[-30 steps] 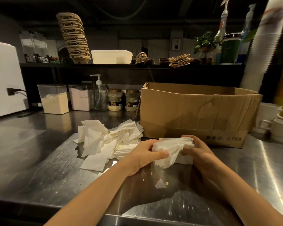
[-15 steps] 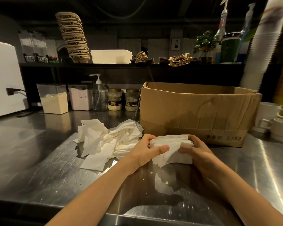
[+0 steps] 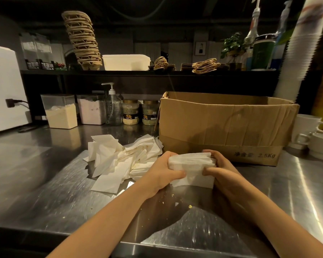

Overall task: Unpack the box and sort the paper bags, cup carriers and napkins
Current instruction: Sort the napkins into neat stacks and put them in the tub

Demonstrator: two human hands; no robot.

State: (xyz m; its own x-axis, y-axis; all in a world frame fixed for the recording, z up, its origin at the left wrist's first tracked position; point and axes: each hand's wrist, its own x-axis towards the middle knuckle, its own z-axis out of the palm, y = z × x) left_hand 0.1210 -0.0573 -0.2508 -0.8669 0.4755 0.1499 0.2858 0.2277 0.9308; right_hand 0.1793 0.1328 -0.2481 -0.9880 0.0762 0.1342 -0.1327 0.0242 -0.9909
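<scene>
Napkin stack [image 3: 191, 165] grasped at both ends by left hand [image 3: 161, 171] and right hand [image 3: 225, 172]; recommend squaring edges against worktop [image 3: 45, 183] before placement.

The stack of napkins [image 3: 191, 164] is plain white, as is the loose pile [image 3: 117, 157]. The cardboard box [image 3: 222, 123] is brown with dark print. The counter [image 3: 45, 183] is silvery grey, flecked with pale crumbs. The cup carriers [image 3: 82, 38] are tan. The tumbler [image 3: 263, 53] seems dark green in the dim light.

Steel counter [image 3: 45, 183] w/ cardboard box [image 3: 222, 127], loose napkin pile [image 3: 116, 157], 2 powder tubs [image 3: 61, 112], pump bottle [image 3: 113, 108], 2 jars [image 3: 131, 112], white cups [image 3: 306, 127].
</scene>
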